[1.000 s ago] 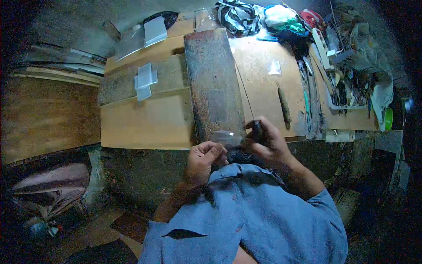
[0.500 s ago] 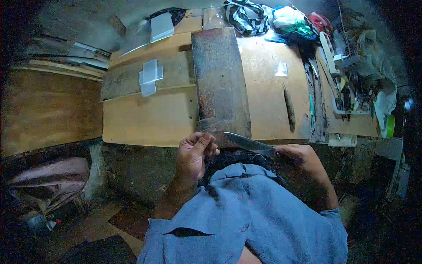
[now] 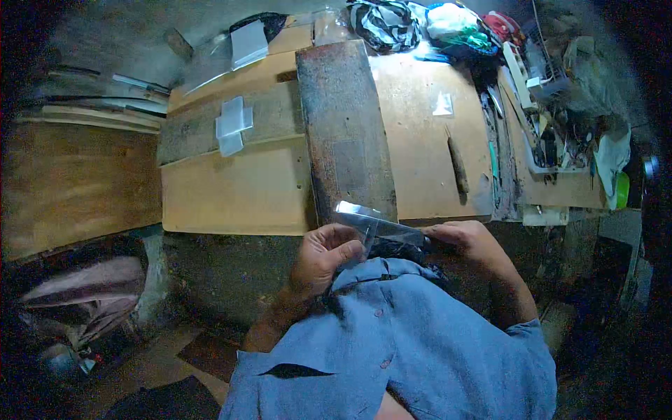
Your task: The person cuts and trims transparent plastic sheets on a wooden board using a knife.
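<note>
A knife with a broad metal blade (image 3: 392, 227) is gripped at its dark handle by my right hand (image 3: 465, 240). Its blade points left, toward the near end of a dark worn board (image 3: 343, 105). My left hand (image 3: 329, 255) pinches a small clear sheet (image 3: 369, 236), which meets the blade; whether the two touch or only overlap I cannot tell. On the board lies a faint rectangular clear piece (image 3: 348, 164). Several clear sheets (image 3: 233, 127) overlap on the table's left part, and another small one (image 3: 442, 104) lies to the right of the board.
A thin dark tool (image 3: 457, 164) lies right of the board. Farther right stands a white tray of tools (image 3: 560, 169). Plastic bags (image 3: 385, 26) crowd the back edge, and a stack of sheets (image 3: 248, 44) lies back left. A green object (image 3: 621, 190) is at the far right.
Over the last second my right hand has moved right, and the knife has swung from pointing away to pointing left. Since the middle frame, my left hand has shifted slightly right and down.
</note>
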